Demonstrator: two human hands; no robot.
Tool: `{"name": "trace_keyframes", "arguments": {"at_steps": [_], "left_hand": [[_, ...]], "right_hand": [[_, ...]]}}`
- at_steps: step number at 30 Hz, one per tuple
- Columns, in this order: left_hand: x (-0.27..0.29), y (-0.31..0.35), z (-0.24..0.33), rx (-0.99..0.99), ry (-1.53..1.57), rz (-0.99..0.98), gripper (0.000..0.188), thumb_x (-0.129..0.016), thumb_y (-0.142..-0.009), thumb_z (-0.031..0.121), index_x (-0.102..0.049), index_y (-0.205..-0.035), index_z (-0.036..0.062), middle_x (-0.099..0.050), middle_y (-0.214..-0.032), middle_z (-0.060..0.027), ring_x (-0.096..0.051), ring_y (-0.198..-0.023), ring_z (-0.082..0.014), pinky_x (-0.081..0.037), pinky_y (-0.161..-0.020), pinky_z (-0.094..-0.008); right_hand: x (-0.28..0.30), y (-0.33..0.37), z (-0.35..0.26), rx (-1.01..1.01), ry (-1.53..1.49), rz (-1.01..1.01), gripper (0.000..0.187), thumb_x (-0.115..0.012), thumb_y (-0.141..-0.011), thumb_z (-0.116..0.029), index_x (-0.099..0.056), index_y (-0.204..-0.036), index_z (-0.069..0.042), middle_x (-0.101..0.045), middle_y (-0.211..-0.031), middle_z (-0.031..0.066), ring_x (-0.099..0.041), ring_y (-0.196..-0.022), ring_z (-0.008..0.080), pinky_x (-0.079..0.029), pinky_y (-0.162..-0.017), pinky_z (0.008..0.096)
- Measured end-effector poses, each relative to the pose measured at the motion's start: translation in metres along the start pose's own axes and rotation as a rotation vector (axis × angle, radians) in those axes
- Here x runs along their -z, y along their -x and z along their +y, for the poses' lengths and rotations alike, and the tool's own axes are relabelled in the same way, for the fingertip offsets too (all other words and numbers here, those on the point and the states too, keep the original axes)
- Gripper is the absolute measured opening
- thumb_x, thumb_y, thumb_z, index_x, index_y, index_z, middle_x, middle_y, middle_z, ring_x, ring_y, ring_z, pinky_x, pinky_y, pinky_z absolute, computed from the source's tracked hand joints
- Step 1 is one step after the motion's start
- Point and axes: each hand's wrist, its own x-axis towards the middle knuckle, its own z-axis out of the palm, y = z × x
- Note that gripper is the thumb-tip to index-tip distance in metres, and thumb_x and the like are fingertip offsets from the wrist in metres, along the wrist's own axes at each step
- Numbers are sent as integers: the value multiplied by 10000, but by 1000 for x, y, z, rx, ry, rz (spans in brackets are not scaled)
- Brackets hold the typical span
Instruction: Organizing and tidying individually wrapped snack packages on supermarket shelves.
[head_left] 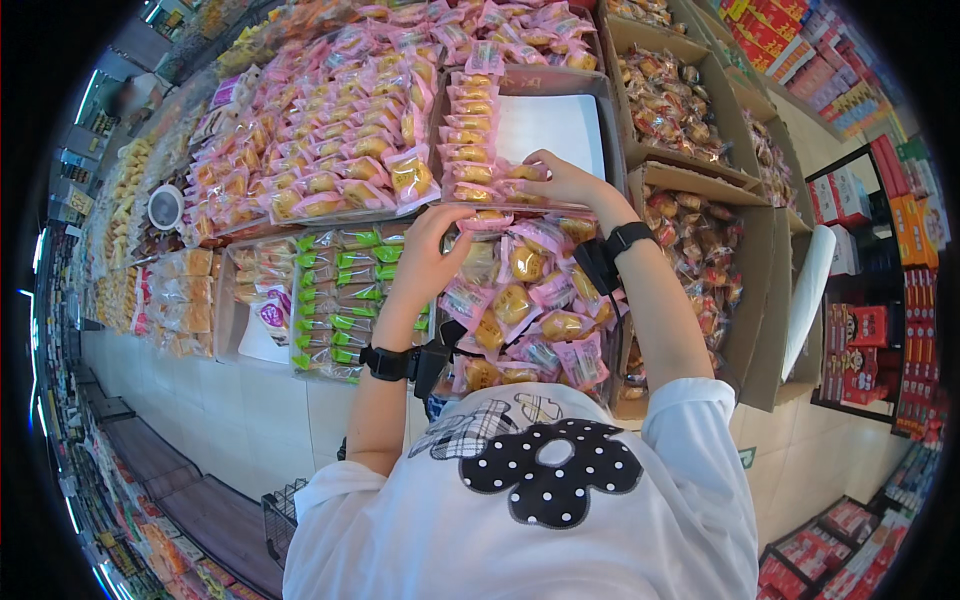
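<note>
My left hand (436, 256) is at the front rim of a grey tray, its fingers and thumb at the end of a pink-wrapped pastry (487, 221). My right hand (574, 184) reaches into the tray (618, 130) with its fingers bent over another wrapped pastry (525, 172). Left of that hand, a stacked column of wrapped pastries (469, 122) runs along the tray's left side. A white liner (553, 125) shows beside the column. Below both hands lies a loose heap of wrapped round pastries (522, 300). Each wrist carries a black strap.
More pink-wrapped pastries (340, 130) fill the trays at left and behind. Green-ended packets (350, 290) lie at near left, with bagged bread (185, 290) beyond. Cardboard boxes (765, 300) of wrapped snacks stand on the right, next to a white roll (808, 300).
</note>
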Motion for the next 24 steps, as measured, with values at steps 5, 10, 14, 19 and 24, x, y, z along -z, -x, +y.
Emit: {"name": "trace_keyframes", "arguments": {"at_steps": [5, 10, 14, 19, 24], "left_hand": [[8, 11, -5, 35, 25, 24, 236, -578, -749, 49, -562, -983, 28, -572, -953, -118, -545, -911, -269, -421, -811, -341], [6, 25, -7, 348, 156, -138, 217, -587, -762, 62, -572, -977, 34, -575, -925, -91, -549, -811, -200, -436, -716, -302], [-1, 41, -11, 393, 2, -406, 188, -620, -766, 112, -591, -933, 31, -574, -939, -79, -550, -798, -165, -446, -688, -275], [-30, 53, 13, 237, -28, -503, 493, -689, -697, 194, -472, -1117, 55, -561, -984, -150, -552, -902, -293, -442, -777, -353], [-48, 52, 16, 198, -94, -534, 887, -750, -602, 210, -236, -1309, 58, -537, -1044, -226, -520, -957, -389, -420, -822, -418]], "right_hand": [[-3, -6, 10, 22, -47, 38, 566, -677, -734, -363, -442, -1119, -20, -553, -1046, 196, -551, -949, 265, -447, -794, 342], [-7, -7, 12, -12, -122, 14, 588, -702, -713, -365, -441, -1114, -23, -547, -1065, 177, -542, -952, 232, -463, -757, 317], [-9, -1, 2, -42, -184, -27, 503, -670, -753, -332, -508, -1119, -28, -563, -1049, 146, -536, -936, 204, -447, -782, 300], [-14, 1, 11, 5, -195, 19, 454, -635, -782, -309, -524, -1132, -41, -570, -1042, 135, -533, -941, 201, -431, -810, 289], [-13, 6, 3, 34, -131, 16, 439, -572, -822, -302, -493, -1173, -51, -543, -1060, 80, -493, -932, 151, -412, -799, 270]]}}
